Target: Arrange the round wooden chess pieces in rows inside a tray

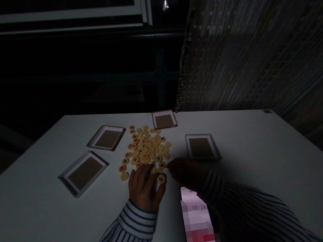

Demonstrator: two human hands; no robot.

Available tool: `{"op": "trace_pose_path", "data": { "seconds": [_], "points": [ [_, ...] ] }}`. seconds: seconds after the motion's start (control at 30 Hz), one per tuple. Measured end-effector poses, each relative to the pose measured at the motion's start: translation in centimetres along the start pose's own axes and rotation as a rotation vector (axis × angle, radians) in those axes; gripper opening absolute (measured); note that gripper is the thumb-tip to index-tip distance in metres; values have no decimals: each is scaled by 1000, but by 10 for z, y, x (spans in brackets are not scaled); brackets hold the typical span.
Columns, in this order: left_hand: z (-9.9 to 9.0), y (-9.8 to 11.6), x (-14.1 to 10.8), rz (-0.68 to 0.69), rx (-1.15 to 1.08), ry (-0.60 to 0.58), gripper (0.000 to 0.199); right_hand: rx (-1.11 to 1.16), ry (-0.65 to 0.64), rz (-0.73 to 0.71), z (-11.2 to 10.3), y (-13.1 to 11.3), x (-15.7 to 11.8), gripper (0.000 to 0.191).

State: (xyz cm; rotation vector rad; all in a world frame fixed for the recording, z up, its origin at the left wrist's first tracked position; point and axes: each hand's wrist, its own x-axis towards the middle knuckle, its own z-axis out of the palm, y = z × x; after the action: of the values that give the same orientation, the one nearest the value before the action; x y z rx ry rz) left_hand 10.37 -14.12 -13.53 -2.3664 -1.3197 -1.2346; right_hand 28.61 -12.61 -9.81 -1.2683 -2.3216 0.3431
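Note:
Round wooden Chinese chess pieces (150,145) lie in a loose pile on the white table (39,201); some show red or black characters, others plain faces. At the near edge of the pile, my left hand (143,187) has its fingers curled, with a black-marked chess piece (161,179) between thumb and fingers. My right hand (188,172) is in deep shadow just right of the pile, its fingers drawn together. Whatever it may hold is hidden. Its fingertips are close to another black-marked piece (162,165).
Shallow boxes surround the pile: two on the left (84,172) (106,138), one at the back (164,119) and one on the right (202,147). A lit phone (194,201) lies below my right hand. A bead curtain (244,42) hangs beyond the table's right side.

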Motion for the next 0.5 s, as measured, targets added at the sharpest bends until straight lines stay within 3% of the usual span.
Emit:
{"op": "trace_pose_path", "data": {
  "seconds": [0.3,0.5],
  "points": [
    [-7,2,13,7,-9,0,22,145,108,64,-4,2,3,18],
    [-11,2,22,98,8,-37,26,197,132,33,-17,1,1,17]
  ]
}}
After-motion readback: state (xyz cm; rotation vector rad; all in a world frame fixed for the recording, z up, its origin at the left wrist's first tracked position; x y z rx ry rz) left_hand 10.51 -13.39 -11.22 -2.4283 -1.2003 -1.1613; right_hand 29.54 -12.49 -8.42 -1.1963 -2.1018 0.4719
